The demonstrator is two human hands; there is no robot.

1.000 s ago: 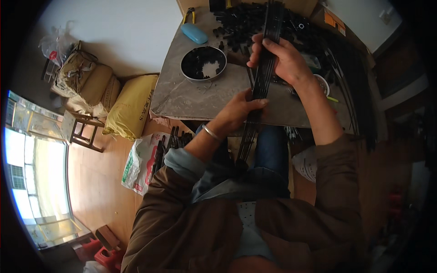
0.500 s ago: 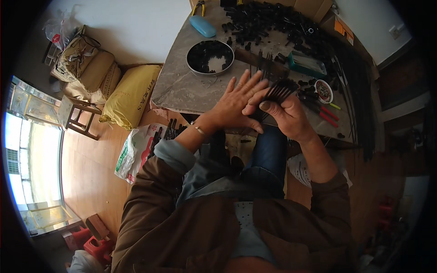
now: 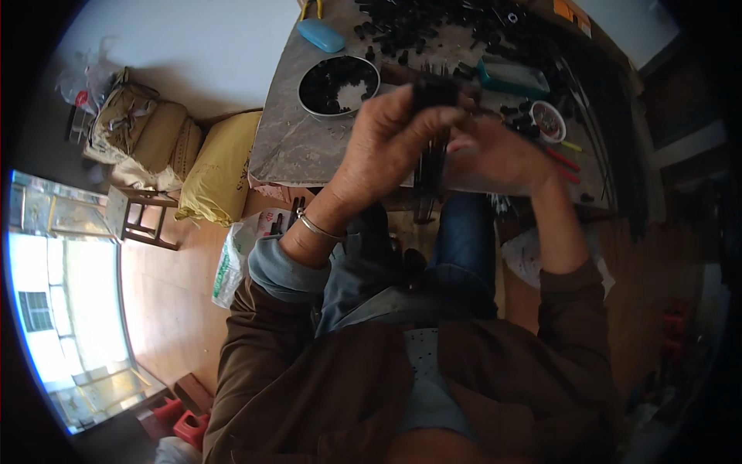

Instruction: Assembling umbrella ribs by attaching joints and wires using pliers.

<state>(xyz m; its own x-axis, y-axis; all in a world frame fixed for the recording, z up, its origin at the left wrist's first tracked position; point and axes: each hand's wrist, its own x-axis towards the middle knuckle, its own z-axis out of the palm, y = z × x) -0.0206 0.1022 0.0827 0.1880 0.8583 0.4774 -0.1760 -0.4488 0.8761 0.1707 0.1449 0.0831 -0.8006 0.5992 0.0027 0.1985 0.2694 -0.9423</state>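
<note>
My left hand [image 3: 390, 147] and my right hand [image 3: 498, 151] meet above the near edge of a grey table [image 3: 297, 147]. Between them stands a bundle of thin black rods [image 3: 430, 166], held upright. My left hand's fingers curl over the bundle's top end, and my right hand grips it from the right side. The rods' lower ends hang down past the table edge toward my lap. A metal bangle sits on my left wrist.
A round bowl [image 3: 340, 85] with black pieces stands on the table, a blue oblong case [image 3: 321, 35] behind it. Several small black parts [image 3: 433, 27] lie at the back, beside a teal box [image 3: 514, 77] and a small cup [image 3: 547, 120]. Yellow sacks [image 3: 220, 166] lean at left.
The bundle has turned from lying low across the table edge to standing upright. Both hands rose toward me, and my left hand went from lying flat to curling over the bundle's top.
</note>
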